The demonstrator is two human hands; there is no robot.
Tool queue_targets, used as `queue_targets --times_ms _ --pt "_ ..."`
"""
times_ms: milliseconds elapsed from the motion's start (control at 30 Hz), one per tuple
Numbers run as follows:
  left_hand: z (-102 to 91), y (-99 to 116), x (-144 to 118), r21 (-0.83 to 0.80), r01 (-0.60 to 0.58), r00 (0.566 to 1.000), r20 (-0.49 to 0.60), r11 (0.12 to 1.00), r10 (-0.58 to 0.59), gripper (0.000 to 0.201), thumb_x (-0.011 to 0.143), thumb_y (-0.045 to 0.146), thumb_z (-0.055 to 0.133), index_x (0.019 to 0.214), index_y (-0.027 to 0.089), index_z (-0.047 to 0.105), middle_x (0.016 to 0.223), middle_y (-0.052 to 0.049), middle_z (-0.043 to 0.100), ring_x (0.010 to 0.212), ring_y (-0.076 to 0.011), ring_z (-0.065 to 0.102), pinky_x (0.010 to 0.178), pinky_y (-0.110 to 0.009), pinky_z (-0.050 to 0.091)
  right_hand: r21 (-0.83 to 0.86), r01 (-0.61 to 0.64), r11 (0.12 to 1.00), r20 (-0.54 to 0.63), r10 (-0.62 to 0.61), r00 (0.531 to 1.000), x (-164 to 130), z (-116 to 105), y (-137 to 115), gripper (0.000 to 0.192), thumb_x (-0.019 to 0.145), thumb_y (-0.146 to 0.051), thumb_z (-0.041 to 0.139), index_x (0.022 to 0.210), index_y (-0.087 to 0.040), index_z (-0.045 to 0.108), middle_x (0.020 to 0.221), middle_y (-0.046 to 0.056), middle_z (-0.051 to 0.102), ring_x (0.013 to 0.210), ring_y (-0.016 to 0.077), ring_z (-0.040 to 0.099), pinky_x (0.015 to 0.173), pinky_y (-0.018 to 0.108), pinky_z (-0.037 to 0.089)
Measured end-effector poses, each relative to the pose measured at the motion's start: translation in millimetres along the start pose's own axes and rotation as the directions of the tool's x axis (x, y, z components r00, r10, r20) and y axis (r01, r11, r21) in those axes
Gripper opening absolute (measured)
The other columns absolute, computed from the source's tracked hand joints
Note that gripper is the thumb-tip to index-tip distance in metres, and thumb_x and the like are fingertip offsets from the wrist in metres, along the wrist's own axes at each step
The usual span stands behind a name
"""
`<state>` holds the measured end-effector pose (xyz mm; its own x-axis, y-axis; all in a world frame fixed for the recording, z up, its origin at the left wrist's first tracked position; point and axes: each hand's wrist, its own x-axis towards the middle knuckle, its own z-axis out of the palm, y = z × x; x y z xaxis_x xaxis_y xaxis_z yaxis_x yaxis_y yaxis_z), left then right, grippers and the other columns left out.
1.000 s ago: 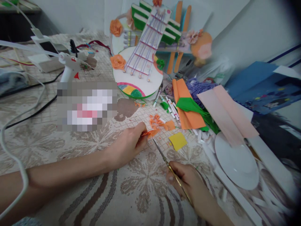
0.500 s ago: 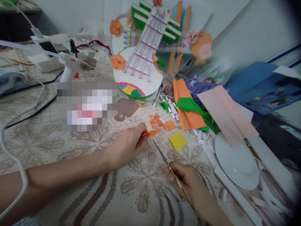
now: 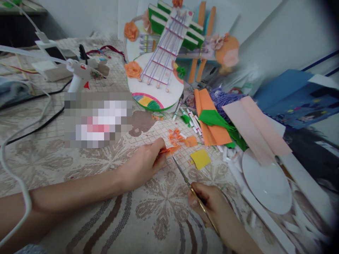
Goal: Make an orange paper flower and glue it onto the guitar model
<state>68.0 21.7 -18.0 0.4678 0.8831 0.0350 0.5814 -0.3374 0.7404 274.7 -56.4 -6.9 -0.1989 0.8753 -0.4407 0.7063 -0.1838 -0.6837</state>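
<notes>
My left hand [image 3: 145, 163] rests on the lace tablecloth [image 3: 106, 211] and pinches a small orange paper piece [image 3: 169, 150] between its fingertips. My right hand [image 3: 212, 204] grips the handles of gold scissors [image 3: 185, 180], whose blade tips point up at that orange piece. Just beyond lie orange paper scraps [image 3: 180, 137] and a yellow paper square [image 3: 200, 158].
A paper-craft guitar [image 3: 159, 74] with orange flowers stands at the back. A white glue gun [image 3: 79, 72] and cables lie at the left. Orange and green paper sheets [image 3: 212, 120], markers [image 3: 192, 120], a white disc [image 3: 266, 181], pink and blue card fill the right.
Almost nothing differs. My right hand with the scissors has slid very slightly to the right and down; the left hand keeps its pinch on the orange piece.
</notes>
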Motion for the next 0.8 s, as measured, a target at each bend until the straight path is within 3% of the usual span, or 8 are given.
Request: queue_targets --times_ms 800 --pt "2.0 -0.9 -0.1 0.000 0.012 1.000 -0.009 1.000 -0.012 0.007 0.085 0.021 0.038 0.079 0.020 0.038 0.061 0.004 0.049 0.052 -0.0099 0.045 0.050 -0.023 0.031 -0.027 0.012 1.000 -0.017 -0.013 1.000 -1.0 1.3 1.0 0.037 0.082 -0.046 0.043 0.056 -0.021 0.037 0.046 -0.006 0.029 0.044 0.0094 0.028 0.042 0.021 0.019"
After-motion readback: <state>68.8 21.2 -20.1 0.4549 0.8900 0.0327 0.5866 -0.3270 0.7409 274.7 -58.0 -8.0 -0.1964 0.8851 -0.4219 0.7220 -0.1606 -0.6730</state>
